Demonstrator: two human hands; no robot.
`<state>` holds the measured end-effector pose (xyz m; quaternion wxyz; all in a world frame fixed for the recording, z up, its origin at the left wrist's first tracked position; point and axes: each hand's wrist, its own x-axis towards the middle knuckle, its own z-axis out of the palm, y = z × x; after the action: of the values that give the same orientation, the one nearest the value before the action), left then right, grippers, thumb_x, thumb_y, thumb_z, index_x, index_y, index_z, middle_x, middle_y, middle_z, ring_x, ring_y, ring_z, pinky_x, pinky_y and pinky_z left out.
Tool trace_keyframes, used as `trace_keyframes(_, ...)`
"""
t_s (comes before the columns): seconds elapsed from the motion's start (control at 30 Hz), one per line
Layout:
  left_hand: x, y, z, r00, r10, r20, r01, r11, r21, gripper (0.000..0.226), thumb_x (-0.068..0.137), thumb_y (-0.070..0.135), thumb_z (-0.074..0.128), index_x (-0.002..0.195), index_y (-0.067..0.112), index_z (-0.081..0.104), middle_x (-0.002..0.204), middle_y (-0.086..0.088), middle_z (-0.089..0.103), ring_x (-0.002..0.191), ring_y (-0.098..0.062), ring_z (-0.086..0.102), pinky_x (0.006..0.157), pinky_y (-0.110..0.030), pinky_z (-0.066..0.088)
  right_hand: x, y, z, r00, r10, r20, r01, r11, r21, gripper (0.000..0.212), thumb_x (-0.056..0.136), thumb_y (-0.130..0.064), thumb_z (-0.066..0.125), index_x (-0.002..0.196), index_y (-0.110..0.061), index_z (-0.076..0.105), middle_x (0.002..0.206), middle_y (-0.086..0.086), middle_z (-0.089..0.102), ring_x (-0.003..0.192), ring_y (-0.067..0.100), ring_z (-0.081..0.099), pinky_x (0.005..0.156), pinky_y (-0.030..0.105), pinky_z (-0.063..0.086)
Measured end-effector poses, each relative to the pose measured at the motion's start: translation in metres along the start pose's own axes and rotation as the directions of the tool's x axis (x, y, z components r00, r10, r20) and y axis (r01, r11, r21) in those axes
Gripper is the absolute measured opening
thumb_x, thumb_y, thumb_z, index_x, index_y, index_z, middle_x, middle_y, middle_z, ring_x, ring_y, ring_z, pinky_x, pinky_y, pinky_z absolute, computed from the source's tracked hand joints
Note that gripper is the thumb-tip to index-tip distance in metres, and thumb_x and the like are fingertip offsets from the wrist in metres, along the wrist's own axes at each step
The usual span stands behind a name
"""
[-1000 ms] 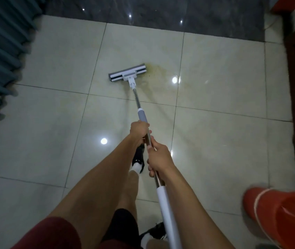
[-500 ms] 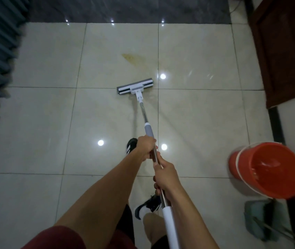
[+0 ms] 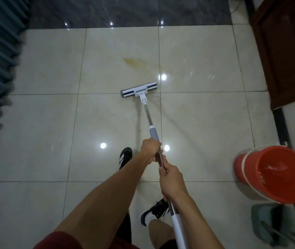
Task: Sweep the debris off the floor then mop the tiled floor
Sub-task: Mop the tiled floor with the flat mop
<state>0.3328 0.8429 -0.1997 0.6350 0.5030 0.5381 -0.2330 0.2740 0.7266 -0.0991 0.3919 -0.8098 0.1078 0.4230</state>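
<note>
From the head camera, the mop (image 3: 148, 112) lies ahead of the person, its flat head (image 3: 138, 91) on the pale tiled floor (image 3: 44, 123), just over a grout line. A yellowish stain (image 3: 134, 62) is on the tile just beyond the head, not touching it. The left hand (image 3: 150, 150) grips the metal pole below the grey collar; the right hand (image 3: 172, 182) grips it nearer to the body. Both are closed around it. To mop well, I think the head must stay flat and pressed, then go forward over the stain in straight overlapping strokes. A red bucket (image 3: 272, 173) stands near on the right, well apart from the mop.
</note>
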Motion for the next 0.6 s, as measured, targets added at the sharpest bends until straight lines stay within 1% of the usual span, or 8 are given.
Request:
trace_keyframes(0.1, 0.013, 0.023, -0.012, 1.000, 0.019, -0.014, -0.019, 1.000, 0.001, 0.015, 0.096, 0.009, 0.060, 0.107, -0.001, 0.060, 0.079, -0.017, 0.064, 0.065, -0.032, 0.064, 0.080, -0.056, 0.061, 0.016, -0.026, 0.009, 1.000, 0.007, 0.010, -0.007, 1.000, 0.022, 0.050, 0.107, -0.021, 0.036, 0.153, -0.041, 0.034, 0.074, 0.003, 0.053, 0.050, 0.016, 0.049, 0.037, 0.023, 0.043)
trace_keyframes(0.17, 0.027, 0.050, -0.028, 0.999, 0.030, -0.015, -0.030, 1.000, -0.009, 0.017, 0.096, 0.009, 0.061, 0.109, -0.002, 0.060, 0.081, -0.017, 0.064, 0.067, -0.031, 0.064, 0.077, -0.053, 0.062, 0.036, -0.052, 0.019, 1.000, 0.005, 0.009, -0.006, 0.999, 0.046, 0.051, 0.107, -0.021, 0.035, 0.153, -0.041, 0.034, 0.074, 0.005, 0.054, 0.049, 0.018, 0.050, 0.038, 0.025, 0.046)
trace_keyframes(0.27, 0.057, 0.100, -0.051, 0.999, 0.046, -0.008, -0.046, 0.999, -0.014, 0.019, 0.096, 0.009, 0.062, 0.111, -0.003, 0.061, 0.084, -0.019, 0.064, 0.070, -0.031, 0.064, 0.069, -0.046, 0.062, 0.074, -0.099, 0.033, 1.000, 0.018, 0.004, -0.018, 0.997, 0.081, 0.050, 0.106, -0.021, 0.034, 0.153, -0.038, 0.035, 0.072, 0.004, 0.053, 0.047, 0.019, 0.049, 0.037, 0.025, 0.045)
trace_keyframes(0.4, 0.100, 0.168, -0.082, 0.999, 0.045, 0.017, -0.045, 0.999, 0.009, 0.020, 0.096, 0.009, 0.063, 0.112, -0.003, 0.062, 0.087, -0.019, 0.064, 0.073, -0.031, 0.064, 0.068, -0.045, 0.061, 0.121, -0.166, 0.053, 0.999, 0.035, -0.023, -0.032, 0.992, 0.118, 0.052, 0.106, -0.020, 0.034, 0.154, -0.040, 0.032, 0.071, 0.003, 0.052, 0.046, 0.019, 0.048, 0.037, 0.025, 0.044)
trace_keyframes(0.5, 0.134, 0.226, -0.109, 0.998, 0.061, 0.031, -0.062, 0.998, 0.021, 0.019, 0.095, 0.007, 0.064, 0.110, -0.003, 0.061, 0.084, -0.018, 0.063, 0.072, -0.029, 0.065, 0.063, -0.043, 0.059, 0.166, -0.222, 0.071, 0.997, 0.047, -0.055, -0.041, 0.993, 0.114, 0.050, 0.105, -0.020, 0.034, 0.152, -0.037, 0.036, 0.072, 0.003, 0.052, 0.047, 0.018, 0.048, 0.039, 0.025, 0.044)
trace_keyframes(0.53, 0.145, 0.248, -0.119, 0.997, 0.069, 0.035, -0.070, 0.997, 0.028, 0.018, 0.094, 0.007, 0.064, 0.109, -0.003, 0.061, 0.084, -0.018, 0.063, 0.072, -0.028, 0.065, 0.062, -0.042, 0.058, 0.182, -0.242, 0.079, 0.997, 0.042, -0.060, -0.035, 0.993, 0.112, 0.049, 0.105, -0.020, 0.035, 0.151, -0.036, 0.038, 0.071, 0.001, 0.051, 0.049, 0.017, 0.049, 0.043, 0.027, 0.047)
trace_keyframes(0.6, 0.166, 0.292, -0.139, 0.995, 0.083, 0.046, -0.085, 0.995, 0.053, 0.014, 0.094, 0.006, 0.063, 0.105, -0.002, 0.061, 0.083, -0.018, 0.063, 0.070, -0.028, 0.064, 0.062, -0.042, 0.059, 0.215, -0.282, 0.092, 0.998, 0.020, -0.066, -0.014, 0.996, 0.093, 0.047, 0.104, -0.020, 0.036, 0.149, -0.034, 0.042, 0.073, -0.002, 0.049, 0.060, 0.018, 0.051, 0.060, 0.037, 0.057)
